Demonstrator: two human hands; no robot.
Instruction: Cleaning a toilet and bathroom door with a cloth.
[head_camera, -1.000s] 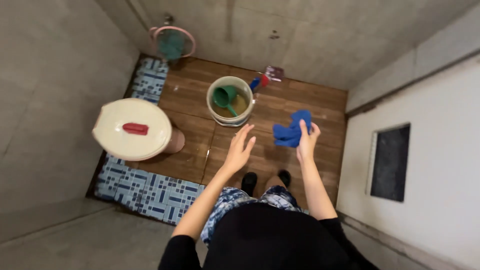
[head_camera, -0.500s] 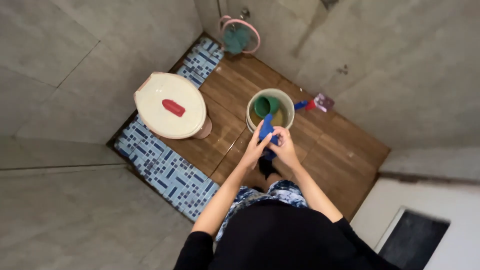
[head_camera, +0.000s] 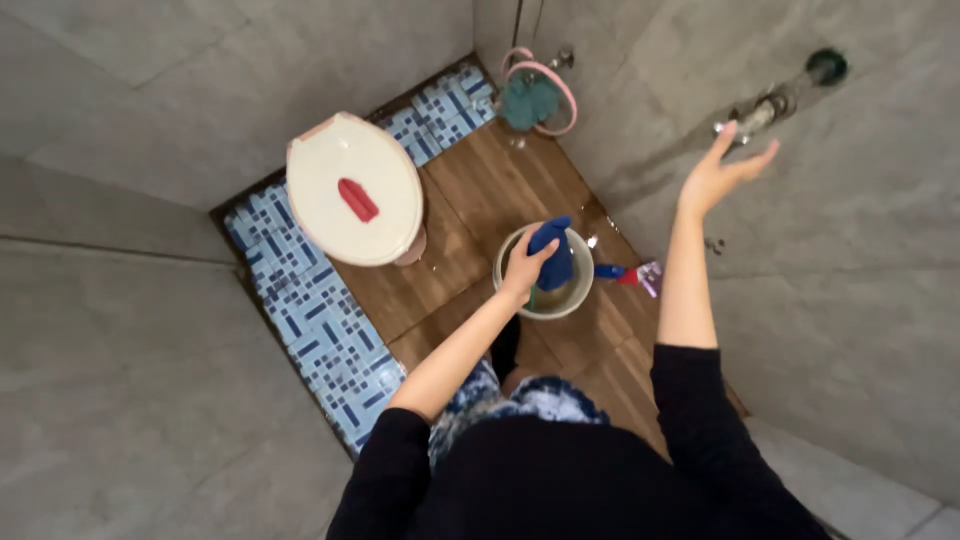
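Blue cloth (head_camera: 553, 255) is pinched by the left hand (head_camera: 522, 270) and held above the pale bucket (head_camera: 512, 288), which is stood on the wood-look floor (head_camera: 470, 200). Right hand (head_camera: 722, 172) is raised, fingers spread, nothing gripped, close to the wall tap (head_camera: 762, 108). A closed toilet lid (head_camera: 350, 190) with a red handle is seen left of the bucket, a pink-rimmed basin (head_camera: 538, 95) beyond it.

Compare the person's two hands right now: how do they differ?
The left hand is closed on a blue cloth over the bucket; the right hand is empty, fingers spread. The left hand is low near the floor; the right hand is raised toward the wall tap. Both are bare, with black sleeves.
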